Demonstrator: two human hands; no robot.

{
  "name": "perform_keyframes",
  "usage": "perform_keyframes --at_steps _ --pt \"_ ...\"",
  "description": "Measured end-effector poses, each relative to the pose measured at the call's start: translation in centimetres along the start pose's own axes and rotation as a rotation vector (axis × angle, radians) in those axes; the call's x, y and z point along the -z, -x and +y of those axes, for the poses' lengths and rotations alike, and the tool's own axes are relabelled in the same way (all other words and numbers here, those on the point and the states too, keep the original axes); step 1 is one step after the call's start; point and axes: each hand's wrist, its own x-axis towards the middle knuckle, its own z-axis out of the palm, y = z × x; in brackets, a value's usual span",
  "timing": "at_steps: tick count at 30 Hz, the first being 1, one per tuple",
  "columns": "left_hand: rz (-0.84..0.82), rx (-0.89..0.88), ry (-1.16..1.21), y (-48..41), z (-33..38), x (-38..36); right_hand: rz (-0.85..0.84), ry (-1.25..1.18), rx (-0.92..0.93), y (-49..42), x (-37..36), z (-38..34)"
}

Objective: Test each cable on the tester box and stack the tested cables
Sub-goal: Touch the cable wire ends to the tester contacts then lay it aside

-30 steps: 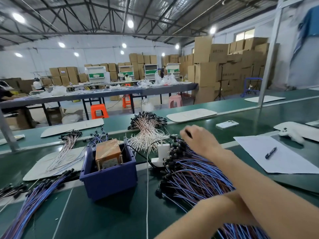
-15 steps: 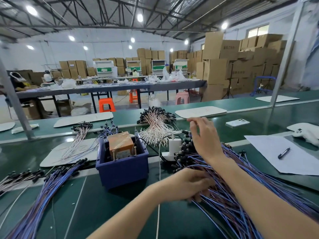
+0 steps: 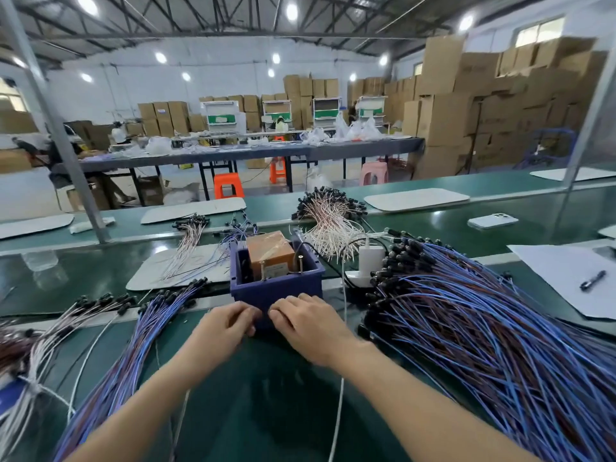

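- Both bare forearms reach in over the green bench point(image 3: 266, 411). The left hand point(image 3: 226, 328) and right hand point(image 3: 310, 325) sit knuckles up, almost touching each other, right against the near wall of the tester box point(image 3: 293, 288).
- The fingers point(image 3: 283, 311) of both hands are curled under with their tips hidden. I cannot tell whether they pinch a cable or hold nothing.
- A thin white lead point(image 3: 338, 395) runs across the bench between the arms toward the near edge.
- The tester box is a blue bin standing upright. Inside it is an orange-brown unit point(image 3: 269, 253), and two metal pins point(image 3: 301, 263) stick up near its front.
- To the right, just beside the box, a large heap of blue cables point(image 3: 483, 328) fans out, with the black plugs pointing toward the box.
- To the left lies a slimmer bundle of blue cables point(image 3: 133, 348), laid roughly parallel, with the plugs at the far end.
- At the left edge lies a mixed bunch of white and dark wires point(image 3: 20, 348).
- A white plug adapter point(image 3: 370, 260) stands on a power strip between the box and the heap.
- Further right, a pen point(image 3: 592, 280) rests on a paper sheet point(image 3: 566, 278).
- Behind the box is a sheaf of pale cables point(image 3: 330, 225), and a few more lie on a white pad point(image 3: 160, 271).
- A phone point(image 3: 492, 221) lies face down on the far belt.
- Beyond that are a long table point(image 3: 253, 155), an orange stool point(image 3: 227, 185) and stacked cartons point(image 3: 466, 105).
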Motion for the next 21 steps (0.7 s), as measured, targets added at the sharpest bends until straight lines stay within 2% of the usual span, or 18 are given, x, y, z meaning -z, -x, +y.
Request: perform_keyframes --at_steps 3,5,8,12,16,21 --pt "0.214 0.026 -0.263 1.0 -2.5 2.6 -0.114 -0.067 -0.084 -0.4 -2.2 -0.8" --pt "0.274 0.103 -0.469 1.2 -4.0 3.9 -0.157 -0.117 -0.161 0.0 -3.4 -0.9" --pt "0.236 0.287 -0.653 0.8 -5.7 5.1 -0.170 -0.132 -0.234 0.4 -4.7 -0.7" --pt "0.126 0.412 -0.666 -0.4 -7.1 6.0 -0.151 -0.226 -0.315 -0.3 -5.0 -0.5" --pt "0.042 0.438 -0.710 -1.3 -8.3 6.2 -0.110 -0.306 -0.451 -1.2 -5.4 -1.0" --pt "0.091 0.397 -0.806 -2.2 -8.8 6.8 -0.025 -0.226 -0.470 -1.3 -6.2 -1.3"
